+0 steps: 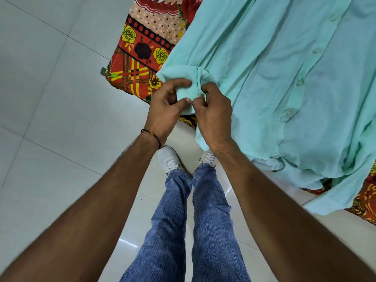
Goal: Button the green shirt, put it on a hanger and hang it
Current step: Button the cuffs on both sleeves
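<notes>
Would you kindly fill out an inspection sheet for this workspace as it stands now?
Surface: red patterned sheet, partly covered by the shirt.
Job's things: shirt lies spread out, four buttons showing along its front; one sleeve's cuff is held past the sheet's edge; no hanger seen.
Clutter: nothing seen.
Grippers: left hand and right hand both pinch the cuff, fingertips close together.
Cables: nothing seen.
Surroundings: white tiled floor; the person's jeans and white shoes below; a black band on the left wrist.
</notes>
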